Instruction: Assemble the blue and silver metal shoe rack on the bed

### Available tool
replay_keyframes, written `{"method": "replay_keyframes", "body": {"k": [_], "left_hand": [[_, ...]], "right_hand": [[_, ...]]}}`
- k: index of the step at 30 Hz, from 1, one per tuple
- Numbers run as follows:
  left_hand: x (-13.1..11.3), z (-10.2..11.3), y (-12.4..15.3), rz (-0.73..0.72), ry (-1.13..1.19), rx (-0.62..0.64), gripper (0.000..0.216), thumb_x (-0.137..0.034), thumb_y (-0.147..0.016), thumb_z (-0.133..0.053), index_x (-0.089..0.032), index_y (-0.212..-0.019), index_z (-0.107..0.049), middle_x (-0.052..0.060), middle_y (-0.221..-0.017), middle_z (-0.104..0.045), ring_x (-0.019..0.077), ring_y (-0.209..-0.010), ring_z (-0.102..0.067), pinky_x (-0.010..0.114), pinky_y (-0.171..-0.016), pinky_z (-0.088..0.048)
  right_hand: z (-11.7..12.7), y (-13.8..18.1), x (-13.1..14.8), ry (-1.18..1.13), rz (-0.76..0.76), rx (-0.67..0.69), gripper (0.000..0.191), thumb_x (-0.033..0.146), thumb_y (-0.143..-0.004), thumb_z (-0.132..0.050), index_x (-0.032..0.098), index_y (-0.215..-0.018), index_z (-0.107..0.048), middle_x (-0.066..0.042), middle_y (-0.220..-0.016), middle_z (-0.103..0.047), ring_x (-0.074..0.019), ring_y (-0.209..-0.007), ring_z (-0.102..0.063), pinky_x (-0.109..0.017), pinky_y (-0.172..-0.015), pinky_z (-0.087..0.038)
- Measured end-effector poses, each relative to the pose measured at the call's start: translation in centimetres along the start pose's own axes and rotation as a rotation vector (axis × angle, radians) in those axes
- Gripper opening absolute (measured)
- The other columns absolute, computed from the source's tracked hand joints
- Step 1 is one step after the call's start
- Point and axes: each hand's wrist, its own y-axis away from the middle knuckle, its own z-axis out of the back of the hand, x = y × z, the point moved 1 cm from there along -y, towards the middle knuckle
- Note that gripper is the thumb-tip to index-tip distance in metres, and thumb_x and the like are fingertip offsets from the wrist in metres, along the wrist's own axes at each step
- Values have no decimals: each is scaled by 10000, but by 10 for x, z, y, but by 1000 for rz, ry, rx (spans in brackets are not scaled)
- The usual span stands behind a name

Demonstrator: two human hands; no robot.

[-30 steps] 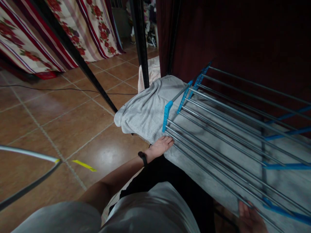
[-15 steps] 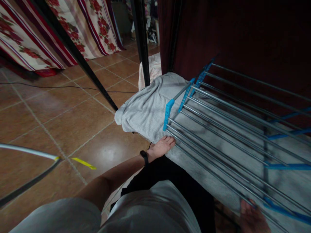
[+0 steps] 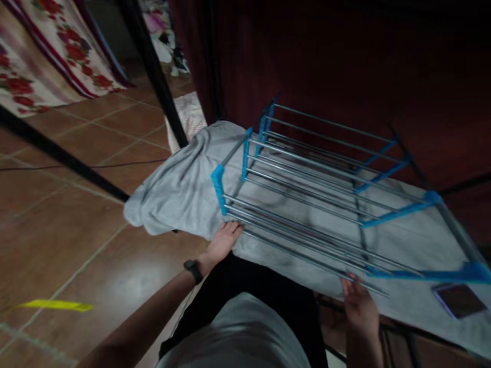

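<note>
View swung right; partly curled hands (image 3: 226, 239) (image 3: 359, 306) touch rod (image 3: 291, 252).

- The drying rack (image 3: 337, 171) is showing silver-grey rods (image 3: 291, 253) and bright blue joints (image 3: 217, 176).
- The blanket (image 3: 176, 194) is displaying plain pale grey.
- The curtain (image 3: 46, 69) is bearing red roses (image 3: 74, 51) and maroon stripes (image 3: 57, 64) on cream.
- The floor tiles (image 3: 92, 230) are presenting orange-brown, divided by paler lines (image 3: 90, 259).
- The floor strip (image 3: 56, 305) is showing yellow.
- The wristband (image 3: 193, 272), trousers (image 3: 268, 286) and poles (image 3: 153, 66) are appearing black.
- The backdrop (image 3: 326, 66) is reading dark maroon.
</note>
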Motion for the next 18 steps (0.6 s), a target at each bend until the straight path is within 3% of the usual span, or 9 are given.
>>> {"method": "replay_keyframes", "body": {"k": [5, 7, 8, 10, 14, 18], "left_hand": [[21, -14, -6, 20, 357, -122, 347, -153, -919, -436, -195, -1163, -679, 127, -1150, -655, 261, -1090, -594, 419, -980, -456], [28, -12, -11, 65, 561, -149, 281, -245, -904, -503, -218, -1089, -713, 106, -1099, -673, 256, -1057, -616, 402, -966, -476], [30, -10, -13, 97, 657, -146, 243, -281, -868, -566, -228, -1042, -728, 95, -1070, -683, 255, -1033, -627, 391, -953, -485], [33, -3, -17, 224, 831, -151, 218, -337, -751, -704, -230, -935, -749, 76, -988, -699, 247, -939, -648, 358, -884, -516], [32, 7, -17, 615, 1148, -97, 387, -371, -539, -858, -204, -872, -752, 42, -857, -706, 184, -731, -623, 260, -654, -534], [27, 9, -18, 893, 1515, -160, 374, -231, -498, -873, -196, -842, -732, -12, -687, -651, 144, -679, -626, 204, -631, -548]], "right_hand": [[-21, -5, 4, -300, -247, -217, 234, 406, -804, -517, 250, -910, -656, -131, -989, -714, -274, -1010, -675, -463, -867, -565], [-27, -7, 2, -838, -476, -278, 151, 373, -755, -606, 257, -850, -623, -91, -966, -720, -240, -982, -681, -440, -895, -563], [-29, -7, 2, -1000, -551, -305, 144, 340, -718, -655, 257, -827, -612, -68, -930, -721, -225, -955, -684, -424, -895, -564], [-31, -8, 4, -1117, -596, -341, 178, 311, -682, -709, 256, -817, -607, -43, -905, -721, -206, -932, -685, -396, -891, -566], [-32, -8, 11, -1186, -614, -354, 222, 325, -665, -767, 253, -808, -615, -30, -947, -725, -184, -955, -680, -345, -907, -555], [-31, -8, 16, -1229, -629, -355, 281, 342, -616, -817, 241, -762, -600, -12, -908, -721, -177, -906, -683, -339, -891, -560]]}}
